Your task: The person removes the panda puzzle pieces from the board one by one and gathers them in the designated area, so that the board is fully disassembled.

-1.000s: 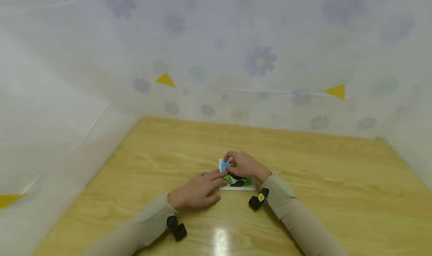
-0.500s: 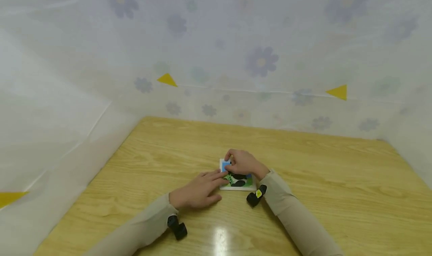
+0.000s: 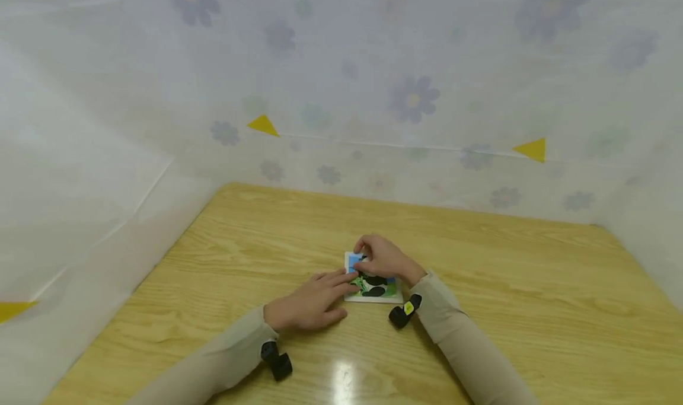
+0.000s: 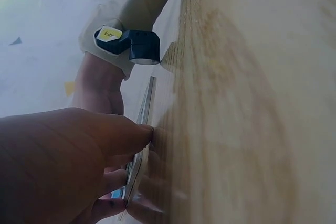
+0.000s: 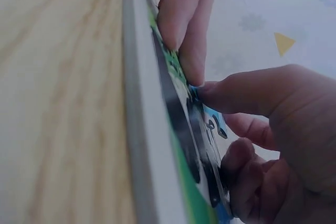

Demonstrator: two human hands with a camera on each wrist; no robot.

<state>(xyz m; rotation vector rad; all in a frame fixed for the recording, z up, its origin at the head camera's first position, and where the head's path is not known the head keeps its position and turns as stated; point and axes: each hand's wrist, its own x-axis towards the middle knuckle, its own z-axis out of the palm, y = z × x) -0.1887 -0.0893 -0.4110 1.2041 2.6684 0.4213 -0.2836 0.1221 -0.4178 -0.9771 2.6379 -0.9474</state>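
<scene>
A small panda picture puzzle in a white frame lies flat on the wooden table, showing green, black, white and blue areas. My left hand rests at its left side with straight fingers on the green lower part. Over the upper left, my right hand has its thumb and index finger bent at either side of a blue puzzle piece, pinching it close on the board. In the right wrist view the right thumb meets the blue area beside the left fingertips, while part of the panda is under the hand.
The wooden table spreads around the puzzle. A pale flowered sheet hangs behind the table, with yellow triangles on it. Black wrist cameras sit on both cuffs.
My right hand's fingers have shifted slightly at the blue upper left part, and a bit more of the picture shows there. The left hand stays in place on the puzzle.
</scene>
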